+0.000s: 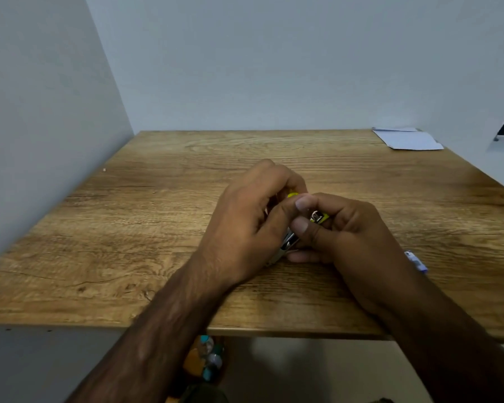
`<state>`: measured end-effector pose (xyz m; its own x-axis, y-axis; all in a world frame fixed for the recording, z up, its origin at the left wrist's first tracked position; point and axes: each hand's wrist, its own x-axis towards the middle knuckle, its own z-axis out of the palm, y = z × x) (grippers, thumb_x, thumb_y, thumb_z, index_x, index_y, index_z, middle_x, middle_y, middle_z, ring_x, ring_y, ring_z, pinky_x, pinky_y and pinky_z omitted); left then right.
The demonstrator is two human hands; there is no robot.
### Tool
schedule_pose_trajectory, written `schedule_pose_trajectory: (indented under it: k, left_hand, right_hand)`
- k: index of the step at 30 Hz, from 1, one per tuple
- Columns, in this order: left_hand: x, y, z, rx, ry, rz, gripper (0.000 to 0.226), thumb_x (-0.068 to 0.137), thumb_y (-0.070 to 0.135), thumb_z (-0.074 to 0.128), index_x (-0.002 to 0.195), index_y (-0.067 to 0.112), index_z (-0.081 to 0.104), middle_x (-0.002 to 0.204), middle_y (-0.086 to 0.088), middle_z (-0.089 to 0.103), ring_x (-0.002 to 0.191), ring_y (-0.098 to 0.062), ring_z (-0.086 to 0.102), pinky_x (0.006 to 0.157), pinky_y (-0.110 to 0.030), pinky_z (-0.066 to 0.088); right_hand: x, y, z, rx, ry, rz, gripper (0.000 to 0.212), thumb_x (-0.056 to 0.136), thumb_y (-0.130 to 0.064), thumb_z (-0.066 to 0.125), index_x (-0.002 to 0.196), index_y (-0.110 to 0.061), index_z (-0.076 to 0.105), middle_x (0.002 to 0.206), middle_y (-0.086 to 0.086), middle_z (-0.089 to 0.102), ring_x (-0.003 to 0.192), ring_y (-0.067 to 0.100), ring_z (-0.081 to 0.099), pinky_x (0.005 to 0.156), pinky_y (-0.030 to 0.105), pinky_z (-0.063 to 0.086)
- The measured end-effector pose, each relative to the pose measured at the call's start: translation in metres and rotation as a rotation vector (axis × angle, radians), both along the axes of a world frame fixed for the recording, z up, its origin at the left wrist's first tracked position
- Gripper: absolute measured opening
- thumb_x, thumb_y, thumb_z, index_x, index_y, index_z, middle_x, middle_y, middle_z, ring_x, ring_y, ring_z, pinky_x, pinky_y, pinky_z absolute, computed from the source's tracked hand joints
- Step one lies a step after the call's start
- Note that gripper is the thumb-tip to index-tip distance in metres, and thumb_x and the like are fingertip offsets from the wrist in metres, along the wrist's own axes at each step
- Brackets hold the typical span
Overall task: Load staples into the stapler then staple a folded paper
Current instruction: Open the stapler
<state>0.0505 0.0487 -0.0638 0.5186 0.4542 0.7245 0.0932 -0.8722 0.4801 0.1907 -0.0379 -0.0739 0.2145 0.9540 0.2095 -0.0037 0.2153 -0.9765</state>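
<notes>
Where both hands (291, 225) meet, stapler (319, 218).

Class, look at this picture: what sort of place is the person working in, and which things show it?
Probably a plain desk in a room corner: a wooden table against bare walls, with paper and a stapler.

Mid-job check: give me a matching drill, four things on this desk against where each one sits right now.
Things:
1. yellow and metal stapler
2. white folded paper
3. small blue and white box
4. wooden table

Places:
A. far right corner of the table
B. against the pale walls, under everything
C. held between the left hand and right hand, mid-table
D. on the table beside the right wrist, partly hidden

Pairs: 1-C, 2-A, 3-D, 4-B
</notes>
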Motion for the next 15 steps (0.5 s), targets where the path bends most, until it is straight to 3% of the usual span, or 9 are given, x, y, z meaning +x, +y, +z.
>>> schedule_pose_trajectory:
  k: [4, 7, 10, 15]
  left_hand:
    - [-0.001, -0.001, -0.001, 0.037, -0.019, -0.016, 0.008, 0.097, 0.014, 0.063, 0.091, 0.011, 0.068, 0.085, -0.003, 0.063, 0.080, -0.021, 0.060, 0.066, -0.042, 0.047]
    - [-0.001, -0.003, 0.001, 0.048, -0.067, 0.015, 0.008, 0.097, 0.011, 0.060, 0.090, 0.011, 0.065, 0.086, 0.000, 0.060, 0.080, -0.020, 0.058, 0.067, -0.040, 0.047]
    - [-0.011, 0.001, 0.003, -0.133, -0.245, 0.022, 0.009, 0.101, 0.012, 0.053, 0.092, 0.014, 0.055, 0.082, 0.000, 0.052, 0.072, -0.022, 0.054, 0.059, -0.048, 0.051]
    - [-0.031, 0.005, -0.001, -0.174, -0.124, -0.027, 0.008, 0.098, 0.013, 0.059, 0.093, 0.006, 0.059, 0.086, -0.008, 0.058, 0.077, -0.036, 0.060, 0.062, -0.053, 0.053]
  right_hand:
    - [-0.001, -0.001, 0.001, -0.023, 0.027, 0.009, 0.029, 0.093, -0.005, 0.064, 0.090, -0.027, 0.082, 0.082, 0.006, 0.079, 0.074, 0.020, 0.075, 0.063, 0.029, 0.062]
    - [0.003, -0.001, 0.001, -0.055, 0.085, -0.002, 0.019, 0.093, -0.011, 0.064, 0.097, -0.020, 0.081, 0.091, 0.013, 0.079, 0.077, 0.025, 0.076, 0.064, 0.029, 0.062]
    - [0.009, -0.002, 0.000, -0.082, 0.196, -0.018, 0.020, 0.086, -0.023, 0.066, 0.099, -0.015, 0.079, 0.097, 0.017, 0.078, 0.080, 0.023, 0.077, 0.065, 0.029, 0.062]
    - [0.005, -0.003, -0.003, -0.057, 0.005, -0.031, 0.016, 0.090, -0.011, 0.069, 0.102, -0.017, 0.078, 0.102, 0.010, 0.078, 0.096, 0.023, 0.077, 0.075, 0.030, 0.063]
